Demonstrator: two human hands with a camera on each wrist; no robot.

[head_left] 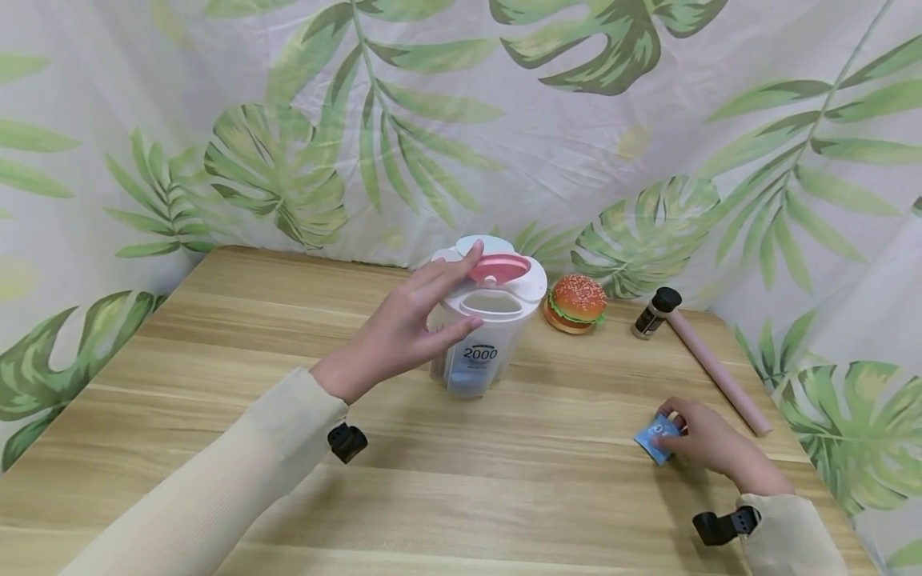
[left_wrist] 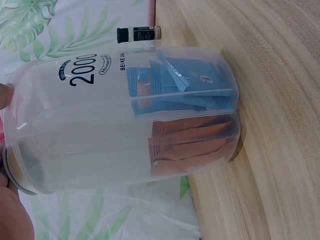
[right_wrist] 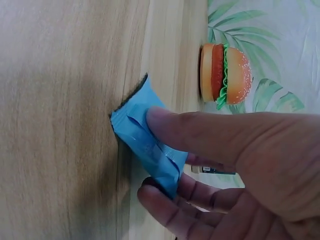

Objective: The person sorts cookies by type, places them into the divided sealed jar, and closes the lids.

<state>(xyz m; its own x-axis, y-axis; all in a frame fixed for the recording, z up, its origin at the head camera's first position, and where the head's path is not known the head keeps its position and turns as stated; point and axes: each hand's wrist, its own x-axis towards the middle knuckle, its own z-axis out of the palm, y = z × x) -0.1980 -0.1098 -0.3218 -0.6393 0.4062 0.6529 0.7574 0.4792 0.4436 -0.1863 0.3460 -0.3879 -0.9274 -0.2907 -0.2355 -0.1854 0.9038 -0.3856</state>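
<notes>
A clear storage container (head_left: 479,360) marked "2000", with a white lid, stands upright on the table. My left hand (head_left: 403,320) rests at the left of its lid, fingers extended over the top and thumb along the front rim. Through the container wall in the left wrist view, blue packets (left_wrist: 200,80) and brown-orange packets (left_wrist: 192,142) show in separate compartments. My right hand (head_left: 702,436) pinches a small blue packet (right_wrist: 145,135) between thumb and fingers, close over the table at the right. Part of the packet is hidden behind the thumb.
Right of the container sits a toy hamburger (head_left: 576,304). Farther right are a small black-capped bottle (head_left: 655,312) and a pink rod (head_left: 720,372) lying near the table's right edge. A leaf-patterned cloth (head_left: 403,120) hangs behind the wooden table (head_left: 288,320).
</notes>
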